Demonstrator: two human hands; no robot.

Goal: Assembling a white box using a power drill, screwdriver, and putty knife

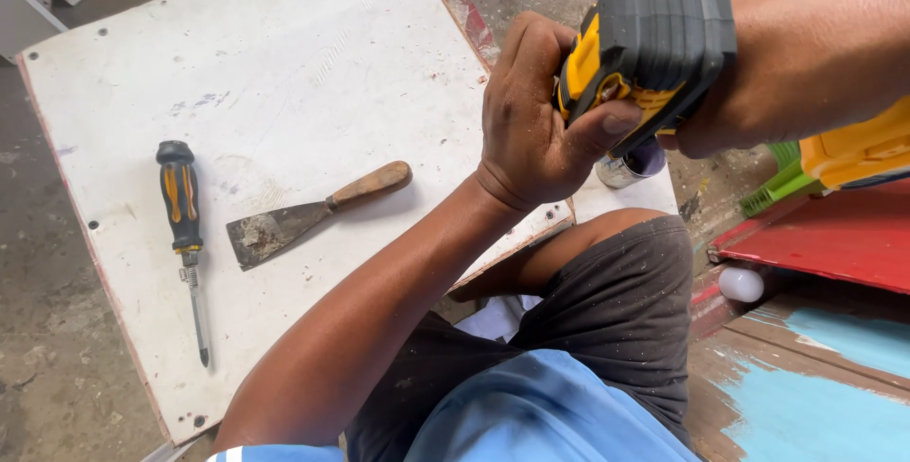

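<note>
Both my hands hold a yellow and black power tool (654, 31) above the right edge of a white board (284, 73). My left hand (531, 111) wraps the tool's yellow part, thumb pressed on its side. My right hand (706, 135) is mostly hidden behind the tool's ribbed black block and grips it from the right. A second yellow part (853, 151) shows under my right forearm. On the board lie a scraper (303, 216) with a wooden handle and a screwdriver (182, 199) with a black and orange grip, both left of my hands.
A small open tin (627, 168) stands just below the tool. My knee in dark shorts (626, 282) is under the board's corner. To the right are a green plastic piece (779, 180), a red panel (825, 235), a white round object (740, 284) and blue-painted wood (815, 396). Bare concrete surrounds the board.
</note>
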